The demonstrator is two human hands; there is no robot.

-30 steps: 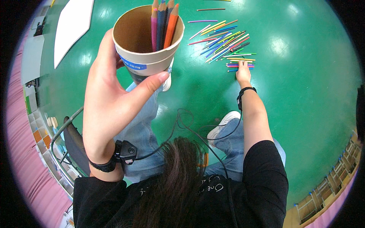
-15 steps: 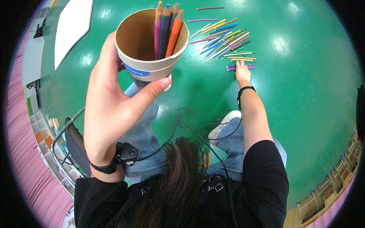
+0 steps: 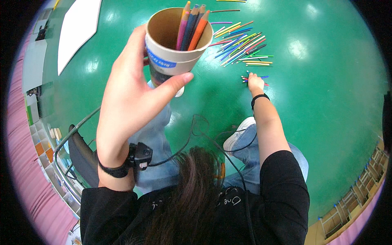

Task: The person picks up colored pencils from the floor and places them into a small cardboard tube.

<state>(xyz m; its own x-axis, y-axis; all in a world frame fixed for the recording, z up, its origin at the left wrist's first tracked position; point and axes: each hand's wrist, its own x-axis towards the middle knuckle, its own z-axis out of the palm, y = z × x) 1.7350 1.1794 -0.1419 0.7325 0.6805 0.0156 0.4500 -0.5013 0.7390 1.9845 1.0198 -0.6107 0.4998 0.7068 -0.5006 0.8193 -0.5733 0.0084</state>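
My left hand (image 3: 130, 85) is wrapped around a pale paper cup (image 3: 183, 62) with a blue label, raised high and tilted so its inside shows. Several colored pencils (image 3: 193, 30) lean together against one side of the cup, tips up; purple, dark blue and orange ones show. Low at the green floor, my right hand (image 3: 256, 83) has its fingers closed over a small bunch of colored pencils (image 3: 245, 78), blue and red among them, pointing different ways. How many it grips is hidden. Just beyond it lies a loose pile of colored pencils (image 3: 241, 45).
Stray pencils (image 3: 225, 10) lie past the pile on the green floor (image 3: 326, 102). A white board (image 3: 79, 34) is at the far left. Black cables (image 3: 204, 134) run across my lap. A chair (image 3: 81, 151) with a metal frame stands at my left.
My left hand and the cup have shifted right and slightly up. My right hand has curled over the small row of pencils, which are now skewed and less neatly aligned.
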